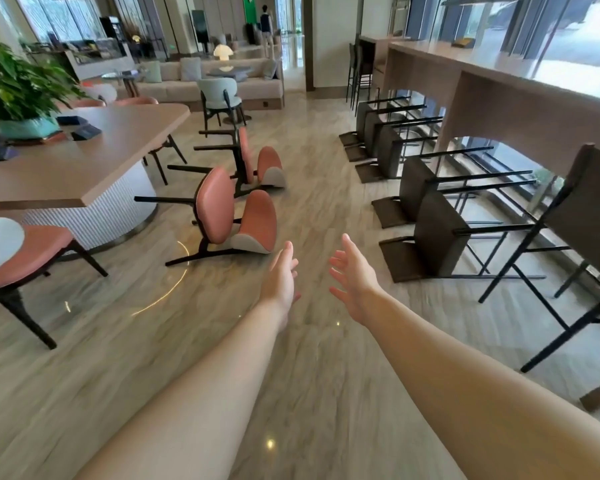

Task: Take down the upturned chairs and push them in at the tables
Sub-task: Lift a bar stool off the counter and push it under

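Note:
Two pink chairs lie tipped on the floor beside the long wooden table (pixel 94 157), legs pointing left: the near pink chair (pixel 222 216) and, behind it, the far pink chair (pixel 253 164). My left hand (pixel 281 275) and my right hand (pixel 354 275) are stretched out side by side, fingers spread and empty, just short of the near chair's back. On the right, several dark bar stools (pixel 437 233) lie toppled in a row below the high counter (pixel 520 109). One dark bar stool (pixel 575 216) stands upright at the near right.
An upright pink chair (pixel 25 251) stands at the table's near left corner. A potted plant (pixel 18 95) sits on the table. A grey-green chair (pixel 220 98) and a sofa (pixel 208 81) stand further back. A person (pixel 265 26) stands far off in the corridor.

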{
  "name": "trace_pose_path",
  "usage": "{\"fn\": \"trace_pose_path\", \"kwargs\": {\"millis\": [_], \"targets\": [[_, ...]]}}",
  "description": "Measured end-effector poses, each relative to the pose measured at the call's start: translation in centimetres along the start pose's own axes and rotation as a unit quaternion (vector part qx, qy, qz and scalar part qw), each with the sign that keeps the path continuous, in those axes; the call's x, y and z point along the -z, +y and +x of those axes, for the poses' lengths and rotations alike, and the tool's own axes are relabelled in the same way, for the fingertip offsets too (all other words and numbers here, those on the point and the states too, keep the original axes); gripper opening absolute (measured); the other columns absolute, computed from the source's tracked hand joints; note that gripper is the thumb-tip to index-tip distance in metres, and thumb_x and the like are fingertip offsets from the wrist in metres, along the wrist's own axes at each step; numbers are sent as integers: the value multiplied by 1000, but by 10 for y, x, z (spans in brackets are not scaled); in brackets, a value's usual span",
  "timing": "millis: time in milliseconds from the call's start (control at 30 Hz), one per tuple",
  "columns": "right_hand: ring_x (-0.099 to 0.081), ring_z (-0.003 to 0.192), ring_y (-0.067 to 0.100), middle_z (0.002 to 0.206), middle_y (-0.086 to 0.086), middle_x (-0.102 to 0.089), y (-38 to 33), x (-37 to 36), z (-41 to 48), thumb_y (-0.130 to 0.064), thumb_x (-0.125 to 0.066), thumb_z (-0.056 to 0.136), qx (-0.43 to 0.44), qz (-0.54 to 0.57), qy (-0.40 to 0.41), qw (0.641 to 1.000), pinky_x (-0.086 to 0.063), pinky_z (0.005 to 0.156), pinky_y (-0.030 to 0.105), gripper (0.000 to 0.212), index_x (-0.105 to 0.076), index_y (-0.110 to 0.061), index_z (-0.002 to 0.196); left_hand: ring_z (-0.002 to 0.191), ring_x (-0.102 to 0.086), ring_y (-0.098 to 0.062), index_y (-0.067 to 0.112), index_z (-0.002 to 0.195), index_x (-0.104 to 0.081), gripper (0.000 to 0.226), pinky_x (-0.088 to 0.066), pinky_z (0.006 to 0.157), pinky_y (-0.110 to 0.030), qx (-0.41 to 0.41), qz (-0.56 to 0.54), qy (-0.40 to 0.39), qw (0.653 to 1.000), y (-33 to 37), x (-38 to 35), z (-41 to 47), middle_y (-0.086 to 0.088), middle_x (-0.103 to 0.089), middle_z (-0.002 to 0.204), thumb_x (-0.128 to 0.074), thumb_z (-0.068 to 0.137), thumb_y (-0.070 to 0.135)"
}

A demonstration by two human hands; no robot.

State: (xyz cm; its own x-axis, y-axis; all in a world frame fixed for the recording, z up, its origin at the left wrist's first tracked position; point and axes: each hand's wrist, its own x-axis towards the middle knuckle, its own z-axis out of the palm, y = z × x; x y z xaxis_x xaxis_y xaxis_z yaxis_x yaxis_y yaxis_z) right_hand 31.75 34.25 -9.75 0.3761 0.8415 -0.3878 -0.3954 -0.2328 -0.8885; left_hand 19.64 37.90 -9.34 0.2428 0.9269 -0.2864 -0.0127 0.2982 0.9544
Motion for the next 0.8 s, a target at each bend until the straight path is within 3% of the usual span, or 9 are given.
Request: {"fn": "trace_pose_path", "kwargs": {"millis": [267,433,800], "targets": [[-52,118,14,123,-4,-58,-37,-13,125,-63,-50,91,3,-8,13,1000,-40,106,43,65,-49,-21,141,123,-46,-13,34,145,-39,57,-37,96,-41,5,-2,-19,1000,20,-22,136,3,-47,144,-35,95,61],[-49,128,18,138,1,-54,-67,-40,216,-61,-48,93,-2,-20,29,999,-39,106,43,66,-47,-18,142,130,-43,-15,34,145,-39,57,-37,98,-41,10,-5,-29,1000,41,-25,237,4,-46,145,-34,95,62],[-48,130,18,141,0,-52,-149,-75,394,-62,-49,92,6,-15,32,999,-40,101,40,68,-45,-19,145,129,-44,-15,34,145,-39,55,-39,91,-38,19,-7,-44,999,107,-57,429,4,-47,144,-34,97,60]]}}
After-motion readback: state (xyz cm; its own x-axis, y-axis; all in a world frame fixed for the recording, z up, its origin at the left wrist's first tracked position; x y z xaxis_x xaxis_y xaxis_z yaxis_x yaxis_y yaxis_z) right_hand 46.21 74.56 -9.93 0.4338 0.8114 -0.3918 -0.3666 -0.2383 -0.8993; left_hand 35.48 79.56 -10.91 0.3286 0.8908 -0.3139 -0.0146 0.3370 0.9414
